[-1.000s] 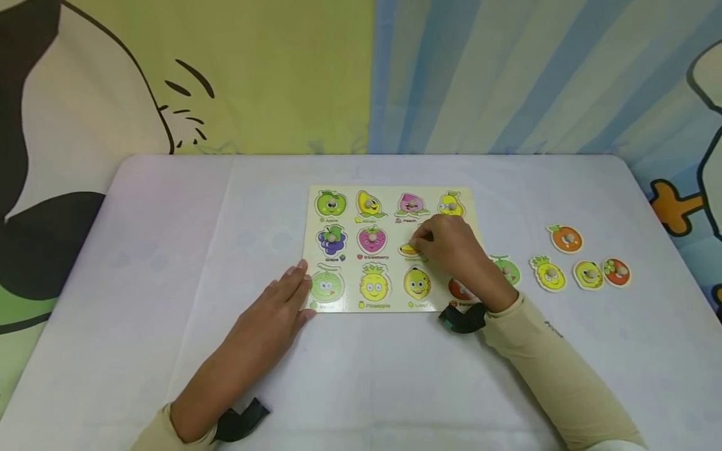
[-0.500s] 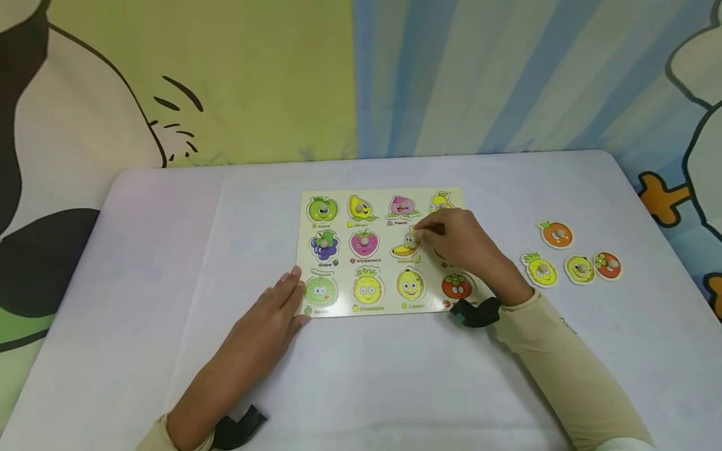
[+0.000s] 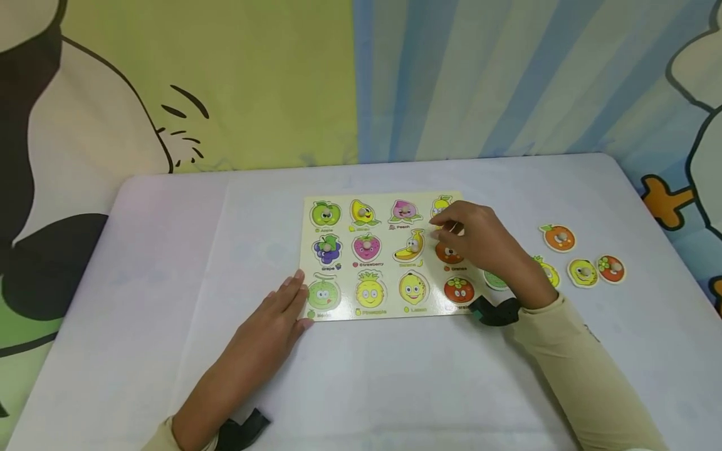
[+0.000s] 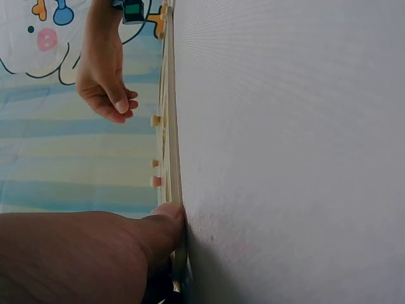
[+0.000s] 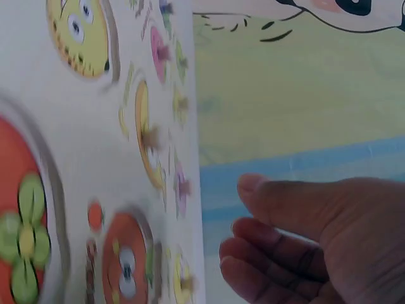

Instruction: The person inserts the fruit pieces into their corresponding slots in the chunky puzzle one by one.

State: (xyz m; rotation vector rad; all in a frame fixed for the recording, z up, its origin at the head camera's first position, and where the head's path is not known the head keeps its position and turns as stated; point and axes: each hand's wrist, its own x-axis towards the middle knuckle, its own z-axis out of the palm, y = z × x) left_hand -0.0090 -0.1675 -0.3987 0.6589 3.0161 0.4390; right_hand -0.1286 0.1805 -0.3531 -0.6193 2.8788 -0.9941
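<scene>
A cream fruit puzzle board (image 3: 389, 254) lies on the white table. Its knobbed banana piece (image 3: 408, 246) sits in the middle row, the knob also showing in the right wrist view. My right hand (image 3: 479, 238) is raised over the board's right side, thumb and fingertips apart with nothing between them. Below that hand is the printed orange slot (image 3: 448, 254). My left hand (image 3: 271, 319) rests with straight fingers along the board's left edge; its thumb (image 4: 166, 221) touches the edge in the left wrist view.
To the right of the board lie loose knobbed pieces: an orange (image 3: 558, 238), a lemon (image 3: 583, 273), a red persimmon-like piece (image 3: 612, 269), a pineapple (image 3: 548, 272) and a green melon (image 3: 494, 280), the last two partly hidden by the right arm. A patterned cloth backs the table.
My right hand has let go of the banana piece's knob and moved up and to the right. The banana now lies fully in view in its slot. My left hand stays at the board's edge.
</scene>
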